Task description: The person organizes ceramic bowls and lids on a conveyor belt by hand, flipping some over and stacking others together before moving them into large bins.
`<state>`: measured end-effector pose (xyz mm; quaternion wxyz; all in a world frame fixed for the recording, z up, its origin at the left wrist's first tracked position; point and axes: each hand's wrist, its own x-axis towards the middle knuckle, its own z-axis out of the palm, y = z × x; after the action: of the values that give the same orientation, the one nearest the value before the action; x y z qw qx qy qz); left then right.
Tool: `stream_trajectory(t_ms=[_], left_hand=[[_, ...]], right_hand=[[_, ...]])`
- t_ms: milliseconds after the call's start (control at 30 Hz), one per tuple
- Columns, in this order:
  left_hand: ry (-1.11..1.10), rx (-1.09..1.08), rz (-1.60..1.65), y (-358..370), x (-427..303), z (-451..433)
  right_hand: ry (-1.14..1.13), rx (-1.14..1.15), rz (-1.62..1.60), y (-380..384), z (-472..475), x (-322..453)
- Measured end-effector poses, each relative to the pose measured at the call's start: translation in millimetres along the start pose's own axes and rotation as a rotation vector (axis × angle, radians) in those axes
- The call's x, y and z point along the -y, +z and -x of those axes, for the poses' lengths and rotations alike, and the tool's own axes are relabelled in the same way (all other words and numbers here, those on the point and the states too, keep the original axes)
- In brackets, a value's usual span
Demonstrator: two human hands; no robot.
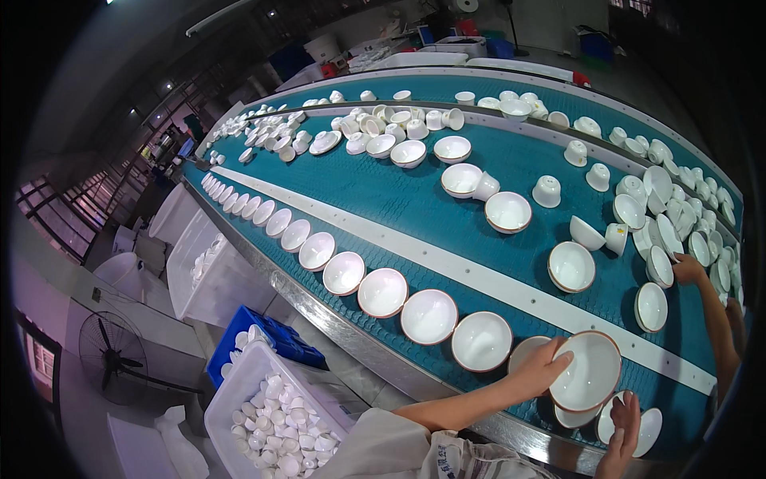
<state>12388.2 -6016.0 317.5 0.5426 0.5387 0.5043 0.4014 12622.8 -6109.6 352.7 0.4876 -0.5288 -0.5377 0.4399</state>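
My left hand (541,368) grips the rim of a white ceramic bowl (587,372) with a brown edge, thumb inside, tilted above the near lane of the green conveyor belt. Close by, my right hand (622,428) is raised with its fingers and thumb apart, beside a bowl (605,416) that it partly covers; whether they touch is unclear. Another white bowl (649,432) lies to its right. Under the held bowl, a further bowl (574,416) is mostly hidden. A curved line of similar bowls, including one nearby (482,341), runs away along this lane.
A white divider (467,270) separates the lanes. Loose bowls and cups (547,190) lie on the wider belt (383,197). Another person's hand (688,269) reaches into the pile at right. Below the metal edge (335,320) stand a cup-filled white bin (224,413) and a blue crate (299,341).
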Motion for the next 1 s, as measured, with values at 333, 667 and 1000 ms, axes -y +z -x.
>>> stream_trajectory(t_ms=[333,667,1000], left_hand=[[0.273,0.238,-0.127,55.6,-42.1,12.0],[-0.019,0.61,0.157,198.4,-69.0,28.8],[-0.106,0.254,0.094,208.0,-54.4,12.0]], right_hand=[[0.282,-0.247,-0.319,7.8,-26.6,2.9],[0.061,-0.856,-0.357,-185.7,40.2,-46.7],[0.099,-0.933,0.22,-371.5,-0.6,-191.0]])
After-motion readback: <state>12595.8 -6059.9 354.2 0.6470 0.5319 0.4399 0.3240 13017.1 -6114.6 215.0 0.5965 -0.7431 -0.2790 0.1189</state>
